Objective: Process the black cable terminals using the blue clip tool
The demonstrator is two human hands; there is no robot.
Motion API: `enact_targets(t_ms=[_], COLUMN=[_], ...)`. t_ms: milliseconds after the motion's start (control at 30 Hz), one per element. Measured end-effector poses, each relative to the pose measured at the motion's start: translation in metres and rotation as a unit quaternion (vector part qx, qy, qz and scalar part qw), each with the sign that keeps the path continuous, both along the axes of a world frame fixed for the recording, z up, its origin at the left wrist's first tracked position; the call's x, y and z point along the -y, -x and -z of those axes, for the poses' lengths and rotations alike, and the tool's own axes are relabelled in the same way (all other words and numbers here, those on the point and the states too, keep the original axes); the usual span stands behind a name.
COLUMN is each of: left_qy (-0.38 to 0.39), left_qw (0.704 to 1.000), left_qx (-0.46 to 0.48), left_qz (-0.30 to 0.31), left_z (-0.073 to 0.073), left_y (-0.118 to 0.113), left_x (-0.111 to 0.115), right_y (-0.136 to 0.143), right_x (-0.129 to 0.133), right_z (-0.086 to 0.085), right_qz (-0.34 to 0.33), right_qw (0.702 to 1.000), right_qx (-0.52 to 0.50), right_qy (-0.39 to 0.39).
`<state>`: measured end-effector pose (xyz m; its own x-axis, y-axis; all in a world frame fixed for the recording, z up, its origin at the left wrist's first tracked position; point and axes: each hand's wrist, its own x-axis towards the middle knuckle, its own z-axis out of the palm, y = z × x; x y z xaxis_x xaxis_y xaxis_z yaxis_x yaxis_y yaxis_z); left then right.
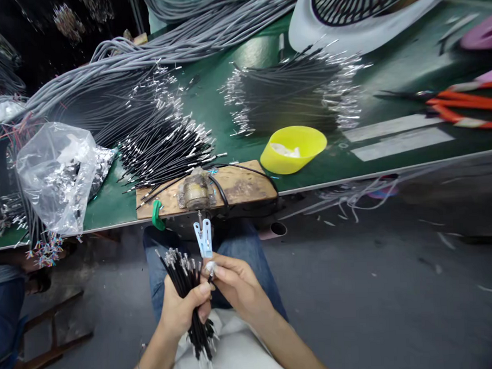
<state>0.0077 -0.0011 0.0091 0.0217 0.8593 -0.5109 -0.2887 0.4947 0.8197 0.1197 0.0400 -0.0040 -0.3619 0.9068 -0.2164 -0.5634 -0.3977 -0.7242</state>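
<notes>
My left hand (184, 307) is closed round a bundle of short black cables (178, 272) with silvery tips, held upright over my lap. One cable stands apart from the bundle near my left thumb. At its tip, my right hand (236, 283) pinches a small white wad (210, 266) that looks like cotton or tissue. Just above my fingers, a light blue clothespin (203, 238) hangs from a metal shaft on a small motor (196, 191). The motor is fixed to a wooden board (246, 184) at the table edge.
Piles of black cables (166, 144) lie behind the board, with another cable pile (291, 95) further right. A yellow cup (293, 150) holds white material. A clear plastic bag (58, 176) sits left; orange-handled pliers (462, 104) and a fan (356, 11) are on the right.
</notes>
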Motion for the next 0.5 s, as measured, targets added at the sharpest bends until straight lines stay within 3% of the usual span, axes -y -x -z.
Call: enact_targets(t_ms=[133,267,500], left_qy=[0.005,0.0,0.012], left_qw=[1.0,0.999,0.994], left_qx=[0.016,0.033,0.058], left_qz=[0.014,0.038,0.091], left_z=[-0.006,-0.008,-0.004], left_y=[0.008,0.017,0.028], left_x=[-0.002,0.001,0.003], right_y=[-0.002,-0.002,-0.002], right_x=[0.002,0.005,0.006], right_z=[0.0,-0.004,-0.005], right_qz=[0.033,0.014,0.038], right_qw=[0.998,0.987,0.981], right_qx=[0.055,0.132,0.143], right_qy=[-0.028,-0.087,-0.123])
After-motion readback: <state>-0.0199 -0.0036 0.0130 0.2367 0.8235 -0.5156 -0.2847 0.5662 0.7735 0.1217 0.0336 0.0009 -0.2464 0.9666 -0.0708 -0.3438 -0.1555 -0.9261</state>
